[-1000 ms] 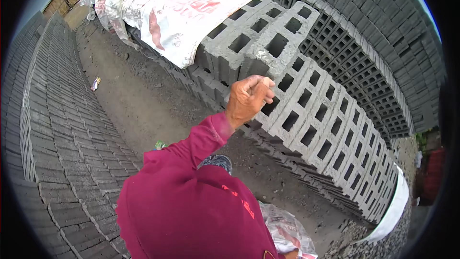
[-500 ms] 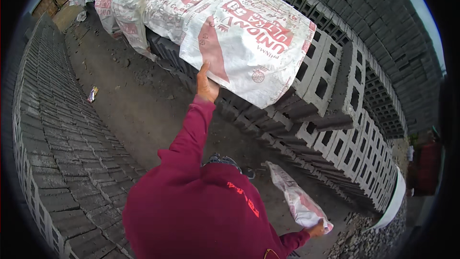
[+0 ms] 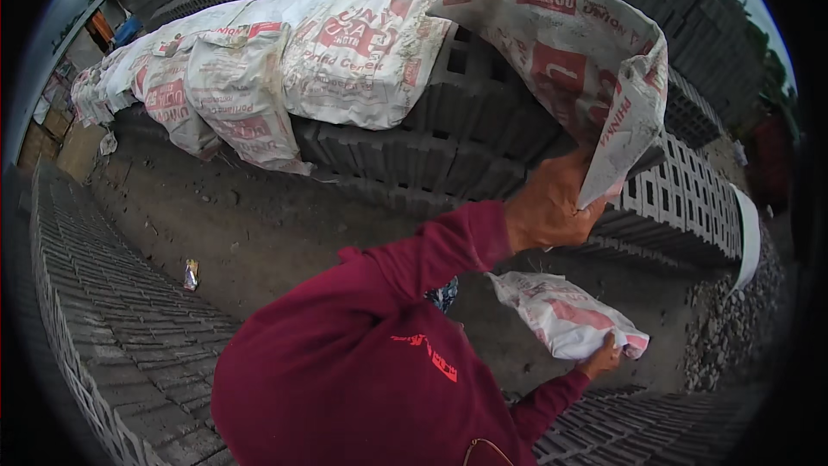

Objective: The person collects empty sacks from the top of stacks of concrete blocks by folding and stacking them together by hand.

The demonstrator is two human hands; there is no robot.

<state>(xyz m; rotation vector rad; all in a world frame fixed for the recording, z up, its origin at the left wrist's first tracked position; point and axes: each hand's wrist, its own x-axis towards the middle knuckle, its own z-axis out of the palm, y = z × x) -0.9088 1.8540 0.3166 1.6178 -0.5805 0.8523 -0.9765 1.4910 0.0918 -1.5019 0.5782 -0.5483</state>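
My left hand [image 3: 552, 205] is closed on the edge of a white cement sack with red print [image 3: 561, 52]. That sack is raised and partly folded over above the end of a stack of grey hollow concrete blocks [image 3: 492, 138]; it hides part of the fingers and some blocks. Lower down, at my right side, my right hand [image 3: 604, 358] grips one end of a second, bunched-up cement sack [image 3: 565, 315], which hangs over the ground. More sacks [image 3: 354, 56] lie flat along the top of the same stack, left of the raised one.
A long wall of stacked blocks [image 3: 112, 336] runs along my left. Taller block stacks [image 3: 690, 26] rise behind. Bare dirt [image 3: 259, 233] lies between the rows, with a small wrapper [image 3: 191, 274] on it. Gravel [image 3: 733, 336] and a white curved sheet [image 3: 747, 237] are at the right.
My left hand has moved right and lifted the sack's edge, so it folds up and bares blocks beneath. My right hand still holds the bunched sack. The view has turned.
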